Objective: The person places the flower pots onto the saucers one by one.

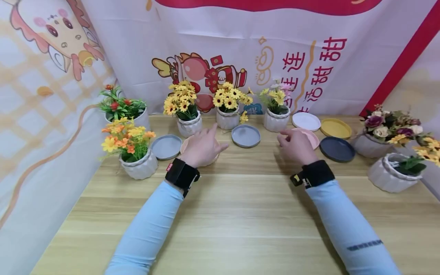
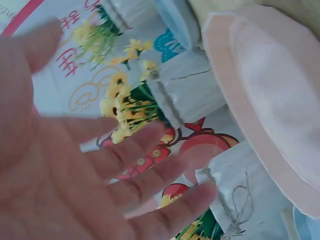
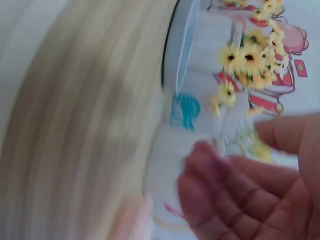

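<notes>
My left hand point(image 1: 202, 147) is spread, fingers extended, over a pale pink saucer point(image 2: 280, 95) on the table; nothing is in its palm in the left wrist view. Behind it stand two white pots of yellow daisy-like flowers, one left point(image 1: 190, 124) and one right point(image 1: 228, 117). My right hand point(image 1: 296, 145) hovers beside a second pink saucer point(image 1: 312, 138), partly covering it. Its fingers curl loosely with no object between them in the right wrist view. A grey saucer point(image 1: 246, 136) lies between the hands, and another grey saucer point(image 1: 166, 147) sits left of the left hand.
White point(image 1: 306, 121), yellow point(image 1: 336, 128) and dark point(image 1: 337, 149) saucers lie at right. Flower pots flank them: one with purple and white blooms point(image 1: 369, 143), one tilted point(image 1: 392, 173). An orange-flowered pot point(image 1: 139, 166) and a red-flowered one stand left. A printed cloth hangs behind the table.
</notes>
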`<state>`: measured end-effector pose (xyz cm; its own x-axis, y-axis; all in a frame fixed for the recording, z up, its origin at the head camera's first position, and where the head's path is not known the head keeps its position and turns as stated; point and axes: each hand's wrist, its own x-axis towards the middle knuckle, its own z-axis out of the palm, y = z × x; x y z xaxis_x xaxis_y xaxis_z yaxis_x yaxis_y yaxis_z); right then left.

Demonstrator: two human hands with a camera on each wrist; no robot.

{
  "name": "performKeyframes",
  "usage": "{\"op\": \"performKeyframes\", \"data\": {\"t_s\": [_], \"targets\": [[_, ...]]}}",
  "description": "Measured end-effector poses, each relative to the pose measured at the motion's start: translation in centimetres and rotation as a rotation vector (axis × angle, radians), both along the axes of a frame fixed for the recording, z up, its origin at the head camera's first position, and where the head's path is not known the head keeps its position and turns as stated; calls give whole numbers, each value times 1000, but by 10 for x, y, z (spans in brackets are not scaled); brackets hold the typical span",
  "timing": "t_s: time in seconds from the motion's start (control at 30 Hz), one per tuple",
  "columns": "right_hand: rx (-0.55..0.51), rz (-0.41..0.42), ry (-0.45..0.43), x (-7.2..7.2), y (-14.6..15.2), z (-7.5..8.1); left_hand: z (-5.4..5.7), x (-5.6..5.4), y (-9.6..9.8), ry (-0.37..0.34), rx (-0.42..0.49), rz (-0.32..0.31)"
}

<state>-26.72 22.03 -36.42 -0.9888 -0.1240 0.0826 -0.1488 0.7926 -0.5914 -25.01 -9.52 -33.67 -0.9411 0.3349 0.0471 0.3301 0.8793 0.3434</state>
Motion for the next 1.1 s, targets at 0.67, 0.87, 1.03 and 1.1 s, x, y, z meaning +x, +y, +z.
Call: {"op": "performKeyframes", "data": {"t_s": [0.67,0.87,1.03,1.1], "targets": [[-97,-187,-279,-83,-28,-43,20,2,10,31,241,118],[-72,-126,-184,-72,-26,-35,18,2,7,23,254,106],[-80,-110,-170,-55,-23,-24,17,5,2,-10,264,99],[-109,-105,-207,-45,-23,-20,15,6,0,-18,267,95]]}}
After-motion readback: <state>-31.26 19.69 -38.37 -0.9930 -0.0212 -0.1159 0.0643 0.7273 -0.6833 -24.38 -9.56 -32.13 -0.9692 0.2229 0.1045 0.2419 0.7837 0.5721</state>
